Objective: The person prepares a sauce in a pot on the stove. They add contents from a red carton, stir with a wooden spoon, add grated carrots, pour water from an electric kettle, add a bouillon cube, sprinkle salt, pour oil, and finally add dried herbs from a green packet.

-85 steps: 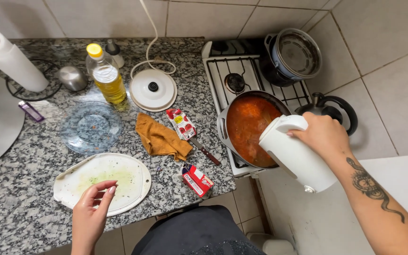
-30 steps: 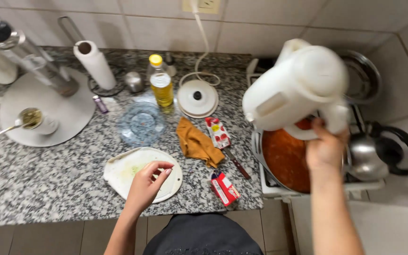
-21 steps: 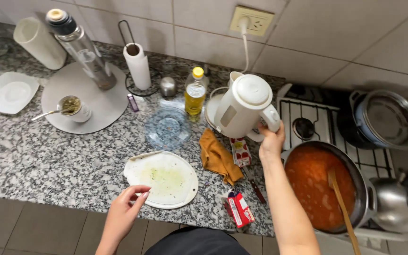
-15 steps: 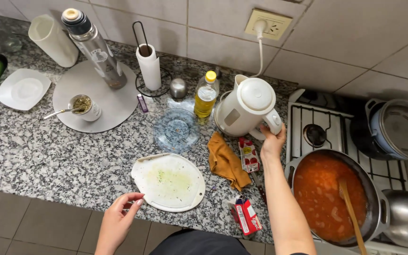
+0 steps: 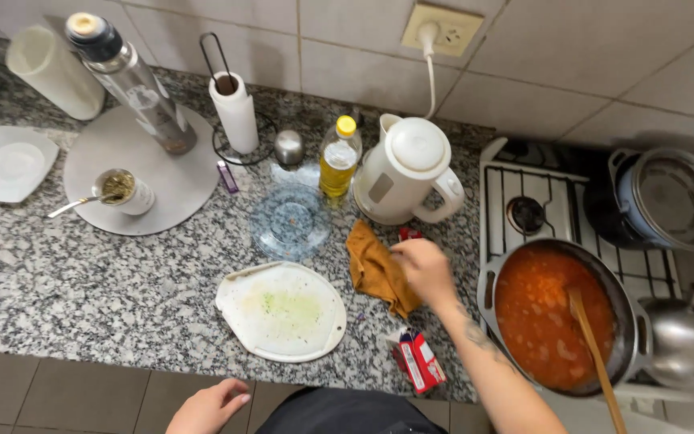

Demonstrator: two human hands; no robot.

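Reaching just beside the white kettle [image 5: 408, 170], the right hand [image 5: 422, 269] hovers loosely spread over the orange cloth [image 5: 376, 271]; gather it from its middle.

Our right hand [image 5: 423, 269] is blurred and covers most of a small red packet [image 5: 410, 234] and part of the mustard cloth [image 5: 375, 272], so we cannot tell whether the fingers grip anything. Our left hand [image 5: 209, 406] is cut off by the bottom edge, below the counter [image 5: 82, 281]. At the right edge, the metal kettle [image 5: 684, 345] and the wooden spoon [image 5: 596, 358] run out of view.
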